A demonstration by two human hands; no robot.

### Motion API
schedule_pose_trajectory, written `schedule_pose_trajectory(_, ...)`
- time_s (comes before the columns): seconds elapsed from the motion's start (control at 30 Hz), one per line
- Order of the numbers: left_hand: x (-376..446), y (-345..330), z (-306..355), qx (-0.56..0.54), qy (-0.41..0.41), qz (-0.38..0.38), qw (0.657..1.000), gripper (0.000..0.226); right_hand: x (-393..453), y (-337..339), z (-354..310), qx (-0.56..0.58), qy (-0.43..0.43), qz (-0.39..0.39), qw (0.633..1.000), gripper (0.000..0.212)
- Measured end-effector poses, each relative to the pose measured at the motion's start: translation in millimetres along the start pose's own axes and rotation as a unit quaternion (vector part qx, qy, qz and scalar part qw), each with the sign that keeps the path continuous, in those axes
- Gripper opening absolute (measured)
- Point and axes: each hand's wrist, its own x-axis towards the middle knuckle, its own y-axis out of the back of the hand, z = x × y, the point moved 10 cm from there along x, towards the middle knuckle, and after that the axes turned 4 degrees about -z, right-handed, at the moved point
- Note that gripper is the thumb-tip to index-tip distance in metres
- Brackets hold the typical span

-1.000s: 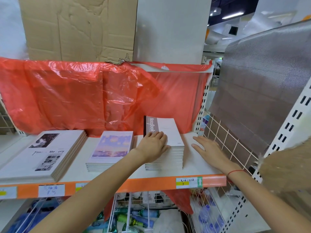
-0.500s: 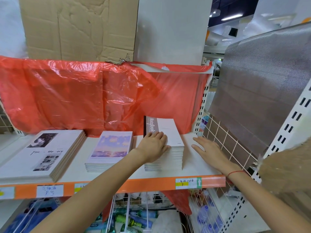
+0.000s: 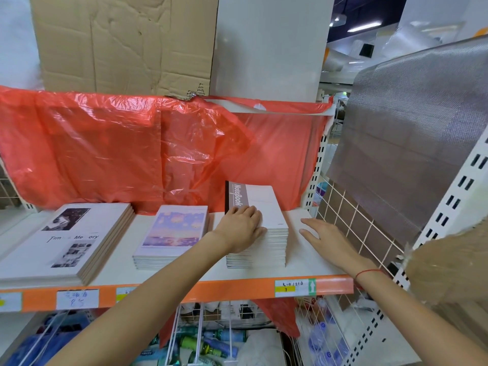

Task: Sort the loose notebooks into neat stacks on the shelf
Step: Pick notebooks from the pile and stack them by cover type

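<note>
Fingers of the left hand (image 3: 241, 226) curl over the near left part of the tall stack of white notebooks with a grey-brown "NoteBook" spine band (image 3: 260, 228), palm down on the top cover, thumb against the stack's side. Right hand (image 3: 326, 237) lies flat and spread on the white shelf board with an orange front strip (image 3: 311, 262), just beside the stack's right edge, holding nothing; a thin red string circles that wrist.

That stack sits at the right end of the shelf, edges fairly square, top cover plain white with small print too tiny to read. To its left, apart from it, a lower stack of notebooks with a pastel purple sky cover (image 3: 173, 235). Further left, a wide stack of large white notebooks with black-and-white photos (image 3: 66, 241), its title partly washed out, its near left corner cut off by the frame edge.

Behind everything hangs a crumpled sheet of translucent red plastic (image 3: 132, 151), hiding the shelf's back wall. Above it, a flattened brown cardboard box (image 3: 124, 40). At right, a white wire grid panel (image 3: 353, 223). Handwritten price labels (image 3: 294, 287) on the orange strip are hard to make out.
</note>
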Motion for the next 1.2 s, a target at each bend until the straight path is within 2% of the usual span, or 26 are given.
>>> schedule_pose_trajectory(0.2,-1,0,0,-0.002,0.002,-0.003,1.000,0.049,1,4,1,-0.001,-0.014,0.006,1.000,0.037)
schedule_pose_trajectory(0.4,-1,1,0,-0.007,0.004,-0.005,1.000,0.048,0,-3,3,-0.031,-0.027,-0.021,0.999,0.034)
schedule_pose_trajectory(0.87,1,1,-1,-0.003,0.001,0.007,1.000,0.047,-5,-5,3,-0.043,-0.032,-0.039,0.998,0.033)
schedule_pose_trajectory(1.07,-13,16,-9,-0.049,0.017,0.045,0.998,0.053,6,20,-13,-0.028,-0.015,0.000,0.999,0.032)
schedule_pose_trajectory(1.2,-42,37,-45,-0.079,0.069,0.125,0.987,0.031,18,49,-62,-0.033,0.031,0.070,0.997,0.029)
